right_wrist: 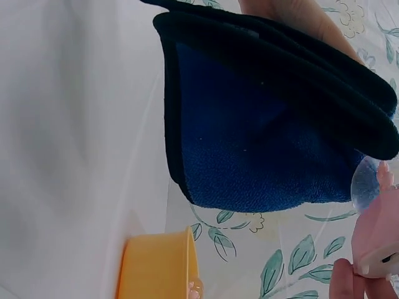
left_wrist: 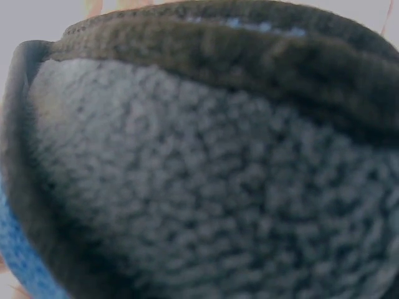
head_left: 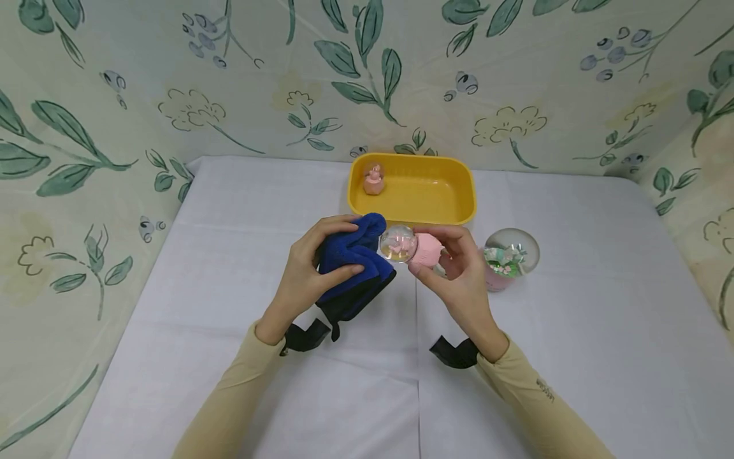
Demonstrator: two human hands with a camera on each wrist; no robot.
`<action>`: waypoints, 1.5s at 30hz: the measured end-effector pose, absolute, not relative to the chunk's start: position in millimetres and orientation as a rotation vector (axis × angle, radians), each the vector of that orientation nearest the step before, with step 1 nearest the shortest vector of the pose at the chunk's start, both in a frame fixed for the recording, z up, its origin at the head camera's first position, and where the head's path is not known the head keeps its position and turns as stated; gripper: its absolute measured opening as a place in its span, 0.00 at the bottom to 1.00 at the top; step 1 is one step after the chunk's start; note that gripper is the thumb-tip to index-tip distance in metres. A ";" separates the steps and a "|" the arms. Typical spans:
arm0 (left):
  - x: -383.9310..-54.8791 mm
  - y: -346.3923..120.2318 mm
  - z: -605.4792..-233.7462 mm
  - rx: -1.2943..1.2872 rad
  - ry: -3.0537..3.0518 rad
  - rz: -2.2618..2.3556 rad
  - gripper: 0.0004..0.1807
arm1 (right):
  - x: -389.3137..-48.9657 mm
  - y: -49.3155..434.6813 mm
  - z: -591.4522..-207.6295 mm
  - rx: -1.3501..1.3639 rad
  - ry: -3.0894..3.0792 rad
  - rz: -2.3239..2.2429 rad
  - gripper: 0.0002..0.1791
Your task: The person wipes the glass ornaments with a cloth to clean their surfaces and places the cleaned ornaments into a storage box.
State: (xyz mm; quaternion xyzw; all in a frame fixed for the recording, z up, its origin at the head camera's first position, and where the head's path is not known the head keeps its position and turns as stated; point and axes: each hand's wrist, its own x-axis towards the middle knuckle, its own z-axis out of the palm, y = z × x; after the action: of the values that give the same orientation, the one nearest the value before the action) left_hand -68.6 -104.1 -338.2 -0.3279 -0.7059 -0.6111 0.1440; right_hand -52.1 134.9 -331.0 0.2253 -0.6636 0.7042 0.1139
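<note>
My left hand point(head_left: 306, 262) grips a folded blue cloth with dark edging point(head_left: 350, 255), thumb on top and fingers at its far side. Its grey and dark fabric fills most of the left wrist view. In my right hand point(head_left: 461, 274) is a small snow globe point(head_left: 425, 250), pinched by its pink base between thumb and fingers. The globe lies on its side in the air, its clear dome pointing left, right at the cloth's edge. In the right wrist view the cloth point(right_wrist: 262, 137) overlaps part of the dome, and the pink base point(right_wrist: 377, 233) shows above my fingertips.
Beyond my hands stands a yellow tray point(head_left: 424, 215) with a small pink snow globe point(head_left: 374, 180) in its left end. A larger snow globe point(head_left: 510, 258) with a pink base is to the right of my right hand. A white cloth point(head_left: 229, 191) covers the table, and a floral curtain hangs behind.
</note>
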 end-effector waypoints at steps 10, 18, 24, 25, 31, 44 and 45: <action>-67.7 -102.1 -337.8 -0.960 -1.980 -1.839 0.28 | -51.6 135.4 -333.5 0.673 -1.981 2.028 0.28; -67.4 -96.5 -335.5 -0.994 -1.988 -1.830 0.32 | -50.0 131.9 -335.3 0.791 -1.983 1.848 0.29; -66.2 -89.4 -332.6 -1.026 -2.054 -1.829 0.31 | -52.3 131.1 -335.7 0.950 -1.901 1.675 0.30; -66.2 -88.1 -332.8 -1.036 -2.068 -1.824 0.31 | -52.7 130.9 -335.2 0.975 -1.887 1.640 0.28; -66.2 -82.2 -333.4 -1.112 -2.135 -1.792 0.31 | -55.2 130.3 -329.6 1.026 -1.842 1.411 0.23; -68.6 -74.5 -333.7 -1.255 -1.983 -1.714 0.22 | -57.1 137.1 -332.1 0.927 -1.959 1.706 0.27; -68.8 -74.1 -333.4 -1.269 -1.976 -1.711 0.21 | -56.1 137.5 -332.4 0.891 -1.971 1.778 0.25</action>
State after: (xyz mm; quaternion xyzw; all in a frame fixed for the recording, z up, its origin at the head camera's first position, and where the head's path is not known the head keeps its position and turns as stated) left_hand -68.8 -74.1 -333.4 -0.4336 -0.6754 -0.5849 0.1176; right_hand -56.1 137.5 -332.4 0.3134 -0.6936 0.6259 0.1700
